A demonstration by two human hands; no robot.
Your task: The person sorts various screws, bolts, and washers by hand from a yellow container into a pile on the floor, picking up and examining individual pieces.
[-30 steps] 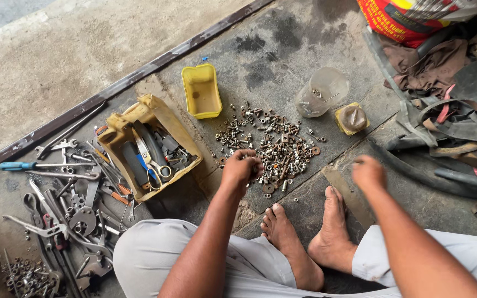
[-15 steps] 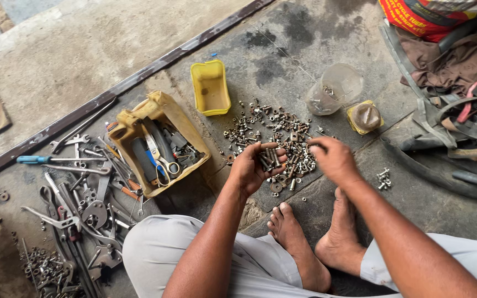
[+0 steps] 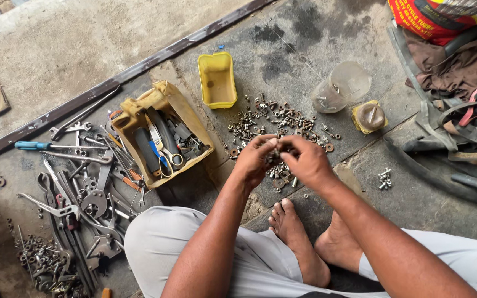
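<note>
Stained, cracked concrete floor carries everything, and the person squats barefoot over it with both hands brought together above a scatter of hardware. At the centre, the left hand point(image 3: 255, 157) and the right hand point(image 3: 305, 160) meet fingertip to fingertip, each grip pressed together on a small metal fastener point(image 3: 276, 148) held between them; whether it is one piece or a bolt with its nut cannot be told. Such a piece looks hard, stiff and light for its size, likely greasy and so slippery, best pinched across its flats or head rather than on the thread. Directly beneath and beyond the grip lies the pile of nuts and bolts point(image 3: 271, 118), too many to count, with a small cluster of bolts point(image 3: 383, 178) well apart past the right hand. Farther beyond the grip stands one yellow plastic tray point(image 3: 217, 80), apparently empty; beyond the right hand lie one clear plastic jar point(image 3: 342, 86) on its side and one small yellow-rimmed tin point(image 3: 369, 116). Outward of the left hand sits one cut-open yellow container point(image 3: 162, 132) holding scissors and blades, then a spread of spanners and pliers point(image 3: 78, 187) and one blue-handled screwdriver point(image 3: 34, 145). Rubber tubes and rags point(image 3: 454, 110) heap at the right hand's far side.
</note>
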